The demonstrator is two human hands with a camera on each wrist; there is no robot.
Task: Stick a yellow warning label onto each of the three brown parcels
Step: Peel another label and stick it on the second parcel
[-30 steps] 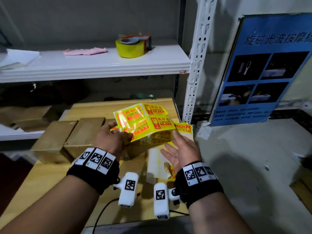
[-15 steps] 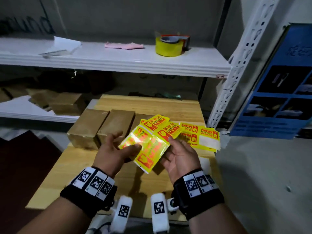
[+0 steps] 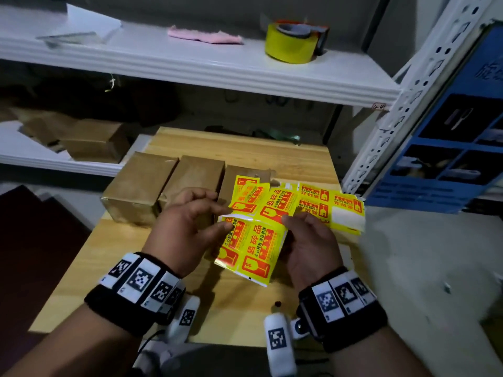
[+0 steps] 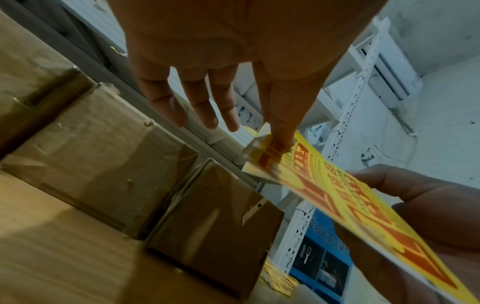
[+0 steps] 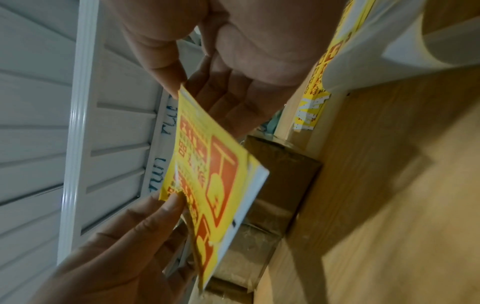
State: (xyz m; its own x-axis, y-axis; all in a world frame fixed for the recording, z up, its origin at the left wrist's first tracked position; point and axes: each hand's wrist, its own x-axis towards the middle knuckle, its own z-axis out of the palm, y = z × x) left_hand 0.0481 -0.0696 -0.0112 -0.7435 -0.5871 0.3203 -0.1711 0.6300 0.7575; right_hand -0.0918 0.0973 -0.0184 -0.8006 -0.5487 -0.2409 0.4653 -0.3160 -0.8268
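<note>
Three brown parcels stand side by side on the wooden table [image 3: 190,142]: left parcel [image 3: 136,186], middle parcel [image 3: 196,175], right parcel [image 3: 239,172], the last partly covered by yellow sheets. I hold a sheet of yellow-and-red warning labels [image 3: 253,246] above the table's near half. My left hand [image 3: 221,216] pinches the sheet's top left corner [image 4: 272,148] with thumb and forefinger, its other fingers spread. My right hand [image 3: 288,224] grips the right edge, thumb on top, fingers underneath [image 5: 226,98]. The parcels' tops that show are bare.
More label sheets [image 3: 326,205] lie on the table's right side, one with a blank white patch. A yellow tape roll [image 3: 291,42] and pink cloth [image 3: 204,36] sit on the white shelf above. A shelf upright [image 3: 394,104] and blue poster [image 3: 449,145] stand at the right.
Both hands have brought the label sheet lower and nearer to me. My left thumb has shifted to the sheet's top left corner. The head view has swung towards the parcels.
</note>
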